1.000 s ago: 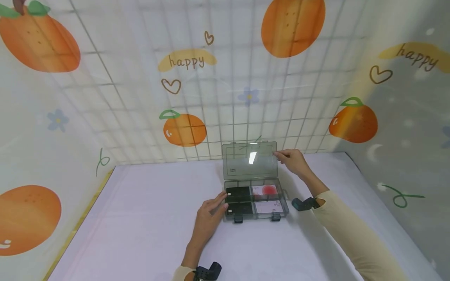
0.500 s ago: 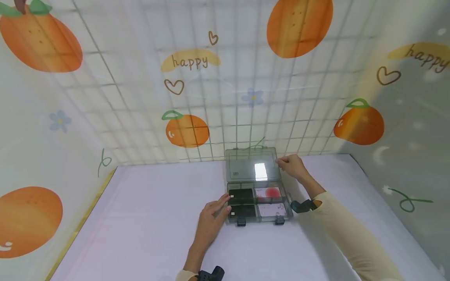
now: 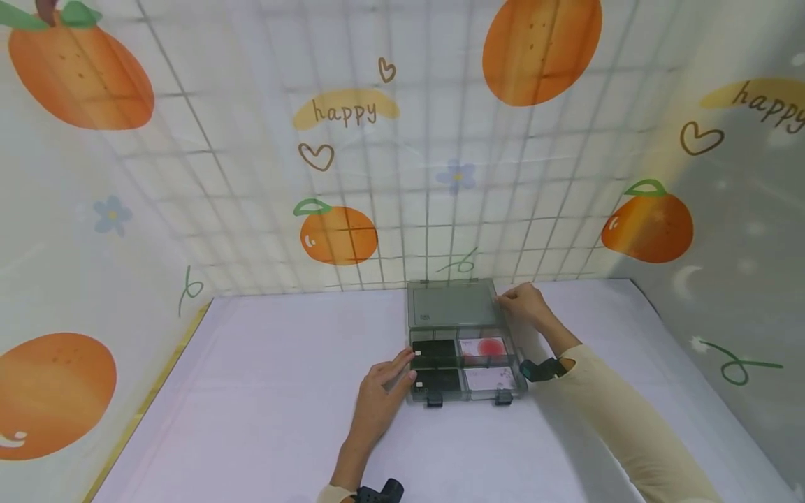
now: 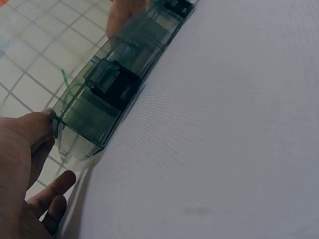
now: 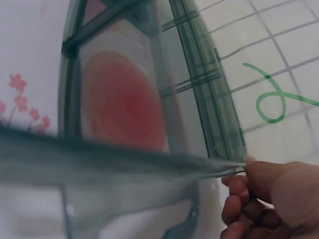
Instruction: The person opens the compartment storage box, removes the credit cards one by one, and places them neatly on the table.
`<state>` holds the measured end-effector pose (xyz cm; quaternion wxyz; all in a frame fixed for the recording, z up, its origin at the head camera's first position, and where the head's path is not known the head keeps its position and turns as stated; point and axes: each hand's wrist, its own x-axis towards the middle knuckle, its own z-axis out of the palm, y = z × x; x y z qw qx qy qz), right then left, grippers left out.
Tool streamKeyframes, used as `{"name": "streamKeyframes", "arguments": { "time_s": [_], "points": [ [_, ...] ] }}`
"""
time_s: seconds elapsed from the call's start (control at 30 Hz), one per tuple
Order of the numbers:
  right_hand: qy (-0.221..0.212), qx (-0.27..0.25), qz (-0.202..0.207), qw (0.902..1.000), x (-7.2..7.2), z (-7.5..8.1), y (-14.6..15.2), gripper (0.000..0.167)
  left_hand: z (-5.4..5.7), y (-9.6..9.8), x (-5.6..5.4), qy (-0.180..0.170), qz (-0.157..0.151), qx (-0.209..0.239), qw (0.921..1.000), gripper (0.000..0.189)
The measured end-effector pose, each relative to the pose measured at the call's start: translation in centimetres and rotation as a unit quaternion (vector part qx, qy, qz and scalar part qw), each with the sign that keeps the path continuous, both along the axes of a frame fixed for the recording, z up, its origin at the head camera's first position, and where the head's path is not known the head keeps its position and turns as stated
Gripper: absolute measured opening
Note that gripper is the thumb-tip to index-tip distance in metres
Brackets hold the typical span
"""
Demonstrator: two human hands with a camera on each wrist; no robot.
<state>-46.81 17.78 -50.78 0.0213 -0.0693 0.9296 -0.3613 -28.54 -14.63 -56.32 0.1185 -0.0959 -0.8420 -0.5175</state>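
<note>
A translucent grey-green plastic storage box [image 3: 465,397] stands on the table, its hinged lid [image 3: 454,305] swung up and leaning back. Inside, two black rectangular items [image 3: 434,381] fill the left compartments. A white card with a red circle [image 3: 483,347] and a white card with small flowers [image 3: 490,378] lie in the right ones. My left hand [image 3: 379,391] touches the box's left side with thumb and fingertips, fingers mostly extended. My right hand [image 3: 527,305] pinches the lid's right edge between thumb and fingers, seen closely in the right wrist view.
Two dark latches [image 3: 434,400] stick out at the box's front. A white cloth covers the table [image 3: 270,391]. Behind it hangs a curtain [image 3: 251,209] printed with oranges over a grid. Each wrist wears a black camera [image 3: 542,369].
The lid has tilted farther back, and its far edge sits lower. My right hand has followed it downward. The left hand stays at the box's side, while the whole view has shifted slightly.
</note>
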Motion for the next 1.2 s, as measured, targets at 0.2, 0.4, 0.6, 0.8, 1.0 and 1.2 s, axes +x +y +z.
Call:
{"name": "streamKeyframes", "arguments": {
  "time_s": [0.2, 0.4, 0.6, 0.8, 1.0, 1.2],
  "points": [
    [0.014, 0.027, 0.004, 0.9995, 0.4, -0.6, 0.7, 0.027, -0.2, 0.3, 0.1, 0.002, -0.003, -0.005, 1.0, 0.044],
    [0.019, 0.038, 0.009, 0.999, 0.8, -0.1, 0.7, 0.028, -0.2, 0.4, 0.2, 0.001, -0.006, -0.003, 1.0, 0.045],
    [0.013, 0.044, 0.026, 0.9986, 1.7, 1.2, 0.8, 0.031, -0.1, 0.3, 0.3, -0.006, 0.001, 0.0, 1.0, 0.046],
    [0.019, 0.044, 0.033, 0.9983, 2.9, 2.3, 1.5, 0.034, -0.2, 0.1, 0.2, -0.01, 0.001, -0.004, 0.9999, 0.046],
    [0.021, 0.019, 0.028, 0.9992, 4.6, 3.7, 1.4, 0.035, 0.0, 0.0, 0.0, -0.006, -0.001, -0.003, 1.0, 0.044],
    [0.018, 0.008, 0.037, 0.9991, 7.0, 4.9, 0.3, 0.034, 0.1, -0.1, 0.0, -0.011, -0.001, -0.001, 0.9999, 0.043]
  ]
}}
